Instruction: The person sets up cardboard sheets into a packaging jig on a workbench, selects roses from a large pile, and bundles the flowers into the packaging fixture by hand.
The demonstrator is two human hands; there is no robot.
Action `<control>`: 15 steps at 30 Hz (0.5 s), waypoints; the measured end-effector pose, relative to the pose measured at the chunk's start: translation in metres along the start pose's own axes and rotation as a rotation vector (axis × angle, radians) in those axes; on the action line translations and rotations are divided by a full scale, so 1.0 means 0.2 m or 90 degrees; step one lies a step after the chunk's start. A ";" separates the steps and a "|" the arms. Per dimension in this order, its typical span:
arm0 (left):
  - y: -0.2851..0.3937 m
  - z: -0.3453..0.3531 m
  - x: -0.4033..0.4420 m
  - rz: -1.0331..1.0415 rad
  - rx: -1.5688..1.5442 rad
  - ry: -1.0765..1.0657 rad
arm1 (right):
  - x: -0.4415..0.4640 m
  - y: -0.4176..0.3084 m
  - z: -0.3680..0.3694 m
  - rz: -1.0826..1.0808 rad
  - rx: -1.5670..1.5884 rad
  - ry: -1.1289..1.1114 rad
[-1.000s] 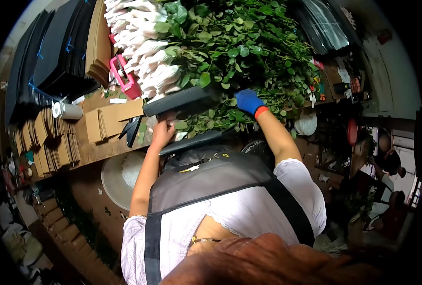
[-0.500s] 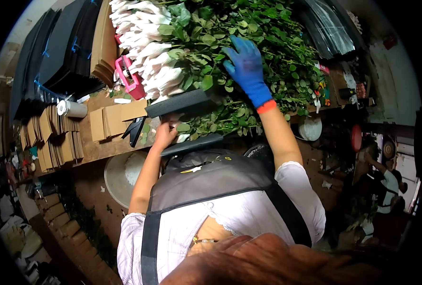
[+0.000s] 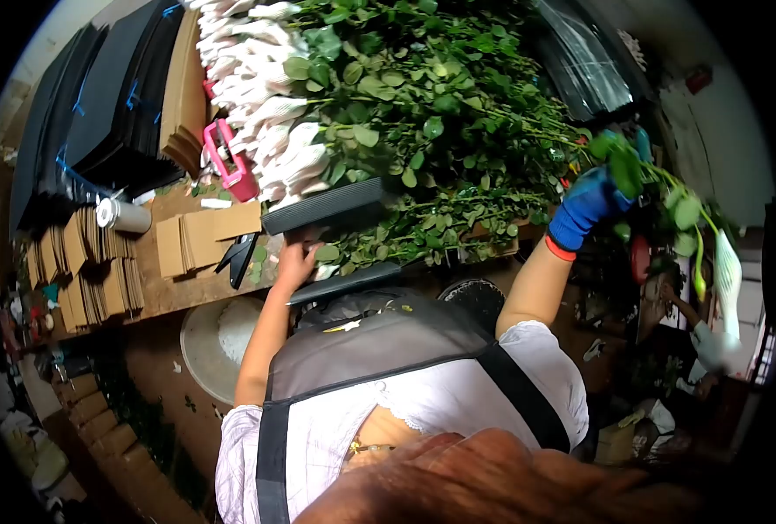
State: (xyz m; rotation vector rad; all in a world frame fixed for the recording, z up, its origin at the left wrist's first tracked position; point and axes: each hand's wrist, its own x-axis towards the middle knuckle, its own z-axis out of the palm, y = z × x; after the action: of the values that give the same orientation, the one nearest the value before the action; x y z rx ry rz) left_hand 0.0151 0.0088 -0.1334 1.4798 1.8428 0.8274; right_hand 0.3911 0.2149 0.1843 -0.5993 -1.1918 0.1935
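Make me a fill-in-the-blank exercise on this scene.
The person's bare hand is the ____ one.
The right hand wears a fabric glove coloured ____, with an orange-red cuff.
It holds a leafy green stem with ____ netting at one end.
The plastic object with a looped handle is ____.

Missing words: left; blue; white; pink.

The right hand (image 3: 596, 205) wears a bright blue glove (image 3: 580, 218) with an orange-red cuff; its rose stem (image 3: 692, 194) carries mid-green leaves, and the net sleeve (image 3: 729, 279) at its tip is white, tinged pale green. Along the counter's (image 3: 174, 278) far edge, the rose foliage (image 3: 440, 113) mixes deep and yellowish green beside ribbed white bud nets (image 3: 292, 162). The board (image 3: 327, 206) is black with fine parallel ridges. Toward the brown counter's left end are a hot-pink caddy (image 3: 241, 181), tan cardboard pieces (image 3: 194, 244) and black sheets (image 3: 115, 109) with blue ties. The grey apron (image 3: 353, 358) has black straps and a yellow-and-white motif.
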 end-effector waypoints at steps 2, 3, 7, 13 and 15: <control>0.00 -0.01 0.01 -0.016 -0.005 -0.031 | -0.05 -0.03 -0.06 0.029 -0.080 -0.182; -0.08 0.03 0.02 0.036 -0.040 0.002 | -0.13 -0.04 -0.03 -0.005 -0.119 -0.318; -0.19 0.05 0.01 -0.004 0.109 -0.071 | -0.45 -0.22 0.38 -0.203 -0.118 -0.662; -0.11 -0.04 -0.07 -0.023 0.043 -0.080 | -0.81 -0.47 0.56 -0.260 -0.154 -0.792; -0.10 -0.04 -0.05 -0.020 0.038 -0.082 | -0.84 -0.41 0.50 -0.235 -0.192 -0.783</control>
State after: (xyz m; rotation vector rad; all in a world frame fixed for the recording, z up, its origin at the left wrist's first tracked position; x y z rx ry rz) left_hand -0.0004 -0.0046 -0.1433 1.5011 1.8045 0.6524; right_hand 0.2225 0.1055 0.1150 -0.4897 -2.5295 0.0485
